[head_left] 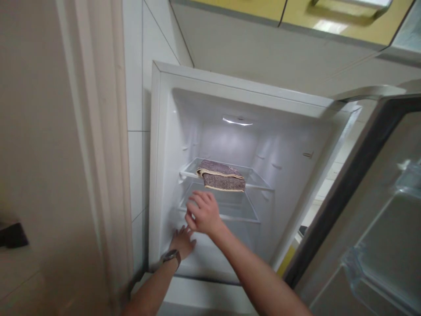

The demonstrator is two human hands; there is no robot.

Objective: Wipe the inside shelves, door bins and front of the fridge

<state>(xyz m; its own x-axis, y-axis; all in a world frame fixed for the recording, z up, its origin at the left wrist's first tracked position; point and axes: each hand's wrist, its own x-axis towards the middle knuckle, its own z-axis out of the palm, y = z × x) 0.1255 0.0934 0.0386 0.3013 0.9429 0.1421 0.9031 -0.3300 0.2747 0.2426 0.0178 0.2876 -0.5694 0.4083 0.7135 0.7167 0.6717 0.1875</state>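
An opened refrigerator (158,175) stands before me. My left hand (183,242), with a dark watch (171,255) on the wrist, reaches low inside by the left inner wall. Its fingers are spread and hold nothing I can see. My right hand (203,211) is raised in front of the lower glass shelf (232,206), higher and further right than the left. Its fingers are loosely bent, thumb apart, with no object visible in them. Just beyond it, a folded grey-brown cloth (223,180) with cream edging lies on the upper glass shelf (258,179), draping over its front edge.
The refrigerator door (335,193) stands swung out on the right, with clear plastic door bins (378,281). A tiled wall (137,171) and a door frame (98,131) rise on the left. Yellow cabinets (348,22) hang above. A lamp (237,121) glows inside the refrigerator.
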